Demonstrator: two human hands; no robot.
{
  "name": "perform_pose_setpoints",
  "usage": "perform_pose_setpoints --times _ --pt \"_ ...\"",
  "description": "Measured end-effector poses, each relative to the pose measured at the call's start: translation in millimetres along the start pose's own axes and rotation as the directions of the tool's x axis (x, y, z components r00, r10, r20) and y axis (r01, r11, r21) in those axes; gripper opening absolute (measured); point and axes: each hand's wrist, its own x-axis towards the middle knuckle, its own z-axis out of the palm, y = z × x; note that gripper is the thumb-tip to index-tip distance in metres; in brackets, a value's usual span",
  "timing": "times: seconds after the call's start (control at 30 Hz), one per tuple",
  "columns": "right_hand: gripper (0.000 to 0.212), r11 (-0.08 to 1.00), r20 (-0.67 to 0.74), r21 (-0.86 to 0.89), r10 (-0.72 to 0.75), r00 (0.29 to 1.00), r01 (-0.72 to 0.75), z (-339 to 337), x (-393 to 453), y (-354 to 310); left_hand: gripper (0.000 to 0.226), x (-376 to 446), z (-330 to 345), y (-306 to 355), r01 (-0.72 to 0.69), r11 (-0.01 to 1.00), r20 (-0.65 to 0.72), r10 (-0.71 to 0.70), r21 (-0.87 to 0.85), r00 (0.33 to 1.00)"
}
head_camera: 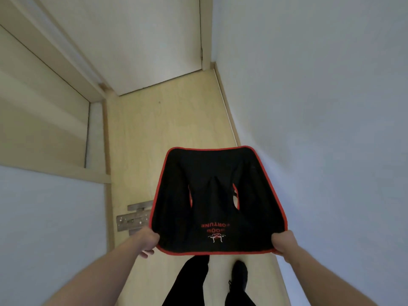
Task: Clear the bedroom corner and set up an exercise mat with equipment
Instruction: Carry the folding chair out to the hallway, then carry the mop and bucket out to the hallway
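Note:
I hold a black fabric camp chair (217, 195) with red edging and red lettering, lifted above the floor in front of me. My left hand (146, 240) grips its near left corner. My right hand (283, 242) grips its near right corner. The chair's seat faces up towards me and its frame and legs are hidden beneath the fabric. No exercise mat or equipment is in view.
A narrow passage of pale wooden floor (154, 129) runs ahead to a closed white door (141, 40). A white wall (320, 107) lies close on the right, a wooden door frame (97, 138) and metal floor plate (134, 219) on the left. My dark-trousered legs (194, 281) are below.

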Motion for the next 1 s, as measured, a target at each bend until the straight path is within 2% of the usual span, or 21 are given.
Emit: perform_pose_setpoints --times 0.13,0.23,0.33,0.47,0.6,0.67,0.83,0.87,1.0 --pt "0.042 0.999 0.023 0.054 0.005 1.000 -0.006 -8.6 -100.0 -8.6 0.040 -10.1 6.5 -7.6 -0.005 0.992 -0.004 0.006 0.127 1.000" --pt "0.045 0.997 0.043 0.067 -0.026 0.999 0.023 -12.1 -129.7 2.1 0.037 -10.1 8.0 -5.8 -0.076 0.980 -0.029 0.083 0.186 0.996" --pt "0.037 0.995 0.036 0.089 -0.054 0.998 0.050 -14.6 -157.4 13.4 0.029 -24.2 13.2 17.0 -0.164 0.909 -0.046 0.196 0.383 0.980" --pt "0.042 0.987 -0.019 0.084 -0.139 0.990 0.140 -26.1 -211.8 20.9 0.034 -58.1 31.5 63.5 -0.298 0.734 0.010 0.369 0.611 0.929" --pt "0.062 0.974 -0.072 0.143 -0.168 0.983 0.177 -25.0 -230.8 58.1 0.039 -89.8 61.3 105.9 -0.412 0.572 0.081 0.515 0.709 0.854" --pt "0.066 0.963 -0.118 0.189 -0.174 0.978 0.194 -24.2 -233.2 85.2 0.039 -109.0 80.4 120.6 -0.472 0.474 0.127 0.593 0.744 0.795" --pt "0.062 0.935 -0.180 0.291 -0.156 0.971 0.204 -33.5 -271.1 153.6 0.037 -157.8 137.5 138.1 -0.529 0.181 0.288 0.673 0.829 0.681" --pt "0.060 0.923 -0.218 0.337 -0.118 0.969 0.188 -36.4 -284.4 184.9 0.037 -174.8 162.2 136.9 -0.542 0.089 0.344 0.684 0.835 0.643" --pt "0.059 0.878 -0.267 0.450 -0.040 0.963 0.161 -32.1 -314.3 259.2 0.032 -208.6 219.5 126.8 -0.549 -0.094 0.449 0.696 0.830 0.560"
